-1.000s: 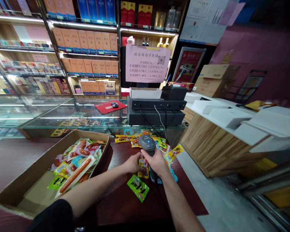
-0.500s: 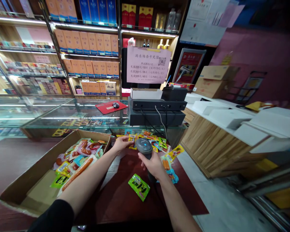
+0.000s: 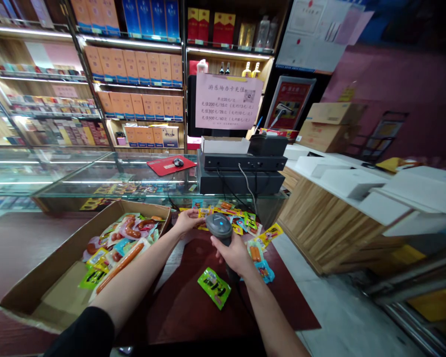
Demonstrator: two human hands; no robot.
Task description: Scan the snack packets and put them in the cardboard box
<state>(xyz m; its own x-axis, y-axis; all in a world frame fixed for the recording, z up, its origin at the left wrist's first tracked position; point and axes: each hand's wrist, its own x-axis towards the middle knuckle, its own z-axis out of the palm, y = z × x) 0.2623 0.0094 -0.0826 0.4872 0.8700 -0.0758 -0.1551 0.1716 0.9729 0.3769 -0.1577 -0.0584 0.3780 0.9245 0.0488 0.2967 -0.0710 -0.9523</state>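
Observation:
My right hand (image 3: 235, 255) grips the handle of a grey barcode scanner (image 3: 219, 225), whose head points away from me over the dark red table (image 3: 178, 317). My left hand (image 3: 187, 221) reaches forward to the near left edge of a pile of small snack packets (image 3: 241, 220), its fingers closed on a yellow snack packet (image 3: 203, 213). A green snack packet (image 3: 213, 287) lies flat on the table just below my right wrist. A packet with small sausages (image 3: 260, 260) lies to the right of my right hand.
An open cardboard box (image 3: 52, 270) with packaged sausages and snacks sits at my left. Behind the pile stand black till equipment (image 3: 241, 171) with cables, a glass counter (image 3: 107, 181) and a red mouse pad (image 3: 170, 164). A wooden counter (image 3: 327, 223) runs along the right.
My left hand carried the yellow packet from beside the scanner forward and left to the pile's edge. The scanner rose slightly and moved away from me; little changed in the last half second.

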